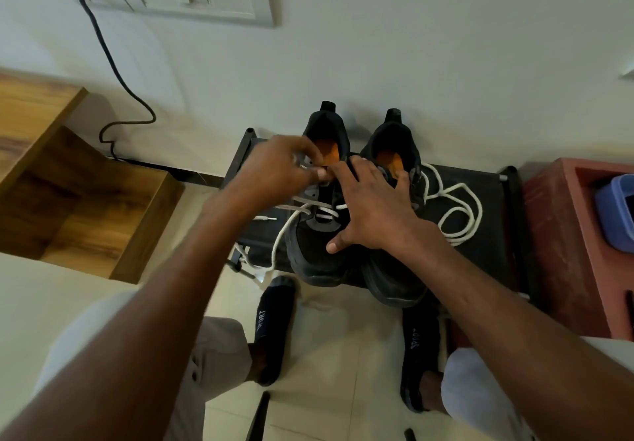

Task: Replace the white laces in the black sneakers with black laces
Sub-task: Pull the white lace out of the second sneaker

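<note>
Black stool [494, 200] | left hand [274, 166] grip pinches white lace [308, 205] above sneaker [312, 248]

— What carries the shoes?
— A black rack [494, 200] standing on the tiled floor [329, 355] against the wall.
— What lies on it?
— Two black sneakers [319, 255] side by side, heels to the wall, and a loose white lace [456, 214] coiled just right of them.
</note>
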A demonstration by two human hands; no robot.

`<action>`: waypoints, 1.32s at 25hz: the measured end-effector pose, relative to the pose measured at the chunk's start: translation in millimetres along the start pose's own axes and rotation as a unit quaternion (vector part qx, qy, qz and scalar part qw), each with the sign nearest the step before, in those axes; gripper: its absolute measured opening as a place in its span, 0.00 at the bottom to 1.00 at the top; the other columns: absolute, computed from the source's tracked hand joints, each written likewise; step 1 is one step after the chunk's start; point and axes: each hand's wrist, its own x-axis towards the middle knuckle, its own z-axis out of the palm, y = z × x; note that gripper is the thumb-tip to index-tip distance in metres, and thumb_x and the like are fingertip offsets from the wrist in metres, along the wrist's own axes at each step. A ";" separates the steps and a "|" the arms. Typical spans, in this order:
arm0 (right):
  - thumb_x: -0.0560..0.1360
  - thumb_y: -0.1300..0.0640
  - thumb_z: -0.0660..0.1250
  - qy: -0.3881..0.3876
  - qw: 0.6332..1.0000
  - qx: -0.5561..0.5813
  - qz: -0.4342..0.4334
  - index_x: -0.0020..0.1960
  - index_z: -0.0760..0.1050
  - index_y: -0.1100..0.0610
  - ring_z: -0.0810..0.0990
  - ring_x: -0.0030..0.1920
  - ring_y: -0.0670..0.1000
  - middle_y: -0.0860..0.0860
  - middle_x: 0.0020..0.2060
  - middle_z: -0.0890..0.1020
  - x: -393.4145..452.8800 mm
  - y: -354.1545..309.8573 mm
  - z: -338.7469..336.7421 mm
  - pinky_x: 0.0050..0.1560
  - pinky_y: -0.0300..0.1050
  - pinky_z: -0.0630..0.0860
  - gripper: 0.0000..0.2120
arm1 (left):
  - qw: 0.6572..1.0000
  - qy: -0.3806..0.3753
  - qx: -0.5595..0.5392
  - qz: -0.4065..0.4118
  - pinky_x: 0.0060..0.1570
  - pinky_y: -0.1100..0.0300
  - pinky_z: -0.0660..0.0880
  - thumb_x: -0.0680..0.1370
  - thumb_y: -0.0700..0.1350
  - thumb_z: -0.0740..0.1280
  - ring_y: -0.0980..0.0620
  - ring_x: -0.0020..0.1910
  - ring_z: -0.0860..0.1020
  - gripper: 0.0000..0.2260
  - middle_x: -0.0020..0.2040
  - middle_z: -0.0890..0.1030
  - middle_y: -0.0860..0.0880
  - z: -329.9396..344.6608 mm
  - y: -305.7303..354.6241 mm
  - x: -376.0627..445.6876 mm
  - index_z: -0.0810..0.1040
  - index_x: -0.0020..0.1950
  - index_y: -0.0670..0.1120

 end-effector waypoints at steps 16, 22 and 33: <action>0.57 0.34 0.84 -0.006 1.000 -0.002 0.009 0.78 0.52 0.45 0.53 0.83 0.55 0.51 0.81 0.56 0.1 0.1 -0.2 0.76 0.76 0.50 0.61 | 0.999 0.004 0.000 -0.051 0.45 0.54 0.80 0.74 0.46 0.78 0.54 0.41 0.81 0.09 0.37 0.82 0.54 23.4 -1.3 9.8 0.81 0.37 0.50; 0.58 0.35 0.84 -0.006 1.000 0.002 0.004 0.75 0.56 0.46 0.55 0.82 0.55 0.51 0.79 0.59 -0.4 1.3 -1.6 0.76 0.76 0.52 0.56 | 0.830 0.119 -0.540 -0.067 0.39 0.56 0.77 0.85 0.41 0.63 0.50 0.43 0.85 0.09 0.42 0.85 0.47 -13.2 1.1 2.5 0.72 0.45 0.45; 0.57 0.32 0.83 0.001 1.000 -0.014 0.004 0.78 0.55 0.47 0.55 0.82 0.55 0.50 0.80 0.60 0.5 3.1 0.0 0.77 0.73 0.51 0.59 | 0.994 -0.039 0.100 0.017 0.36 0.66 0.67 0.73 0.52 0.79 0.57 0.42 0.78 0.08 0.45 0.82 0.54 31.4 -10.2 15.1 0.86 0.47 0.49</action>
